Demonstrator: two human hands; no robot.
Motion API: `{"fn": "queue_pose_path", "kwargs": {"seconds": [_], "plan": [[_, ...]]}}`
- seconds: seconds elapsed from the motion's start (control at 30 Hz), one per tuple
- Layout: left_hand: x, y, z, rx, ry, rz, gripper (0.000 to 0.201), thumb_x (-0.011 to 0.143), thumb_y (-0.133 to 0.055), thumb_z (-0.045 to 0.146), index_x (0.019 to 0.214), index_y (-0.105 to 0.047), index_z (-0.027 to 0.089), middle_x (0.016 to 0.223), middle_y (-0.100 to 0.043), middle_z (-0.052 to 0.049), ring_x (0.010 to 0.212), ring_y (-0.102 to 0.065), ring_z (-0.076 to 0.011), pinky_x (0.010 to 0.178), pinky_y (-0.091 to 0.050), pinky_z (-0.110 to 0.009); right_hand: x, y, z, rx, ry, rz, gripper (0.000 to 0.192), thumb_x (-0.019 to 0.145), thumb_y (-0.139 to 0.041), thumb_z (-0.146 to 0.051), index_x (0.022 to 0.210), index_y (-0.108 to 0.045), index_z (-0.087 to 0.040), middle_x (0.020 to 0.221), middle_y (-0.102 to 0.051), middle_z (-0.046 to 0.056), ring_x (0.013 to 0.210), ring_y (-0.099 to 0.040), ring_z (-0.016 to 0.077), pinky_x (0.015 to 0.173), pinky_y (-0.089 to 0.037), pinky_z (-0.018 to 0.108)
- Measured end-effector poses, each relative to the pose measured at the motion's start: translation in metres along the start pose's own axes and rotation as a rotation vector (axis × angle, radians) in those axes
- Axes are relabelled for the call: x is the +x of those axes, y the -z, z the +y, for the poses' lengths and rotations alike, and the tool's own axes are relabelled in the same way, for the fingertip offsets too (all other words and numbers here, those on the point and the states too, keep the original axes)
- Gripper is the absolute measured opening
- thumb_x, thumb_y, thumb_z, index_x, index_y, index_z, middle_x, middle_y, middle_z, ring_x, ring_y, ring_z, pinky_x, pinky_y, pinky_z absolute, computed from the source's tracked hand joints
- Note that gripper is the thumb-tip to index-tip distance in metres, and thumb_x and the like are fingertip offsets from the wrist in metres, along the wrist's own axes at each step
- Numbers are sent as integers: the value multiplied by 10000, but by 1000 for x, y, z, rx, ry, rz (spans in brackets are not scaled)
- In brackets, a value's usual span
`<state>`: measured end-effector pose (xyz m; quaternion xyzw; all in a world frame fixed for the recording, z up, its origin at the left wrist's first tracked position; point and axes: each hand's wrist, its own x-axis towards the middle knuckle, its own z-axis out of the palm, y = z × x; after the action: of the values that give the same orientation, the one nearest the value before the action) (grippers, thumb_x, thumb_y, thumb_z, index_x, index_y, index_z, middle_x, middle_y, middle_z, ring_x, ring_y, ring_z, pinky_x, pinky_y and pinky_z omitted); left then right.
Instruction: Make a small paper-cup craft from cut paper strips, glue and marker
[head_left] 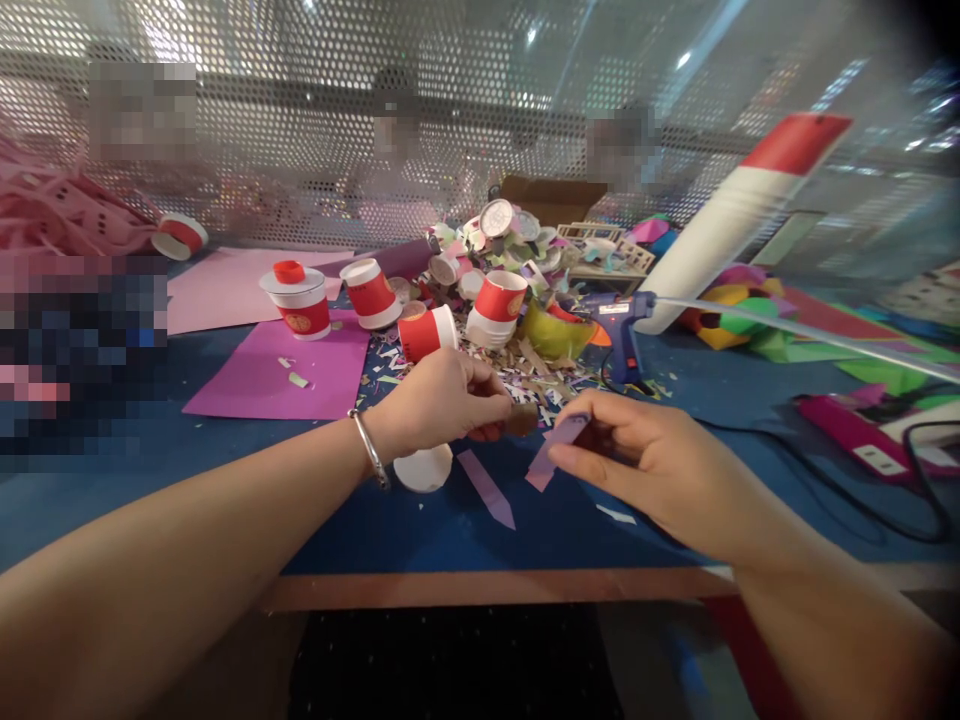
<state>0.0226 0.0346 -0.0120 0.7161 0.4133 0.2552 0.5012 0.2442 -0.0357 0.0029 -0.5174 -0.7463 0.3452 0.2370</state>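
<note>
My right hand [637, 450] pinches a short purple paper strip [559, 447] between thumb and fingers, above the table's front part. To its left, my left hand [454, 400], with a silver bangle at the wrist, is closed with the fingertips at a small brown piece [521, 419] that looks like card. Below the hands, a pointed purple paper strip [487, 490] lies flat on the blue table. A white paper disc [424, 468] sits partly under my left wrist. Just beyond my left hand, a red and white paper cup [427, 333] lies tilted.
Beyond the hands stand more paper cups [499, 308] amid a heap of paper scraps [480, 250]. A blue glue gun [626, 335] is at right, near a white tube with a red end [735, 210]. Purple paper [277, 375] lies left; a pink power strip [862, 435] and black cable lie right.
</note>
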Motion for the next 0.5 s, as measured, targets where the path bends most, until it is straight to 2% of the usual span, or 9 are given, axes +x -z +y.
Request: {"fn": "queue_pose_path", "kwargs": {"seconds": [0.23,0.5], "plan": [[-7,-3,5,216,-138,5,142,765,-617,184,706,-743,157,623,-727,-14,598,-694,-133,550,-492,-221,14,-1,-3,-10,-5,66,230,914,-683,-458,927,-659,-229,795,-750,30,723,-693,213,639,-521,320],[-10,-5,8,295,-221,24,137,755,-626,162,720,-759,153,617,-713,3,571,-624,-111,529,-411,-228,18,-4,2,-19,-25,42,204,910,-677,-425,905,-638,-225,791,-745,29,716,-694,213,627,-501,327]]}}
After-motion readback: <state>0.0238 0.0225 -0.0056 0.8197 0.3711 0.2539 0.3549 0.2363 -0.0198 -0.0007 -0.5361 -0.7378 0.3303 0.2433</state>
